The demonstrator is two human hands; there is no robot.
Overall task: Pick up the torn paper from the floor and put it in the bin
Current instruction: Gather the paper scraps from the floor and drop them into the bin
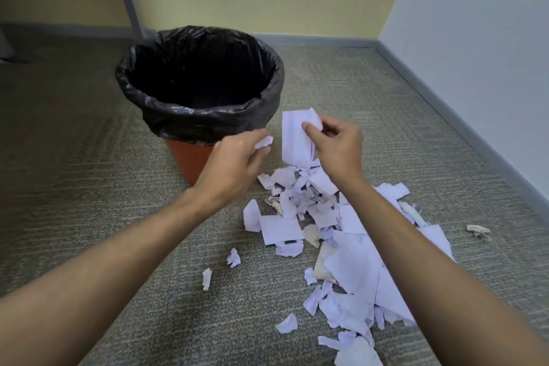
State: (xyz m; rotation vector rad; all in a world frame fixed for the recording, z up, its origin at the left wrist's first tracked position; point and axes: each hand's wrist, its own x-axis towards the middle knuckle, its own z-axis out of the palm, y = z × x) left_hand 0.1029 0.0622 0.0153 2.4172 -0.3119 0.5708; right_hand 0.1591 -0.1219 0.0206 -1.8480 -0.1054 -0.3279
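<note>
Torn paper: I see a heap of white and pale lilac torn paper (335,235) spread on the grey carpet (89,187), running from just right of the bin toward the lower right of my view. Pieces range from broad flat sheets to small crumpled bits; a few look cream or stained.
Stray bits: a handful of small scraps (233,257) lie apart from the heap on its left side, and one crumpled piece (477,230) sits well off to the right.
Bin: an orange bin (190,160) lined with a black bag (202,116) folded over the rim stands upright on the carpet, left of the heap. Its inside is too dark for me to tell what it holds.
Right hand: my right hand (338,148) is raised above the far end of the heap, thumb and fingers (309,129) pinching a large creased sheet (297,140) near its top edge; the sheet hangs down, its lower end touching or just over the heap, I cannot tell which.
Left hand: my left hand (234,166) is in front of the bin's near side, fingers curled in and closed on a small crumpled piece (263,142) that shows at the fingertips.
Hands together: near each other, not touching.
</note>
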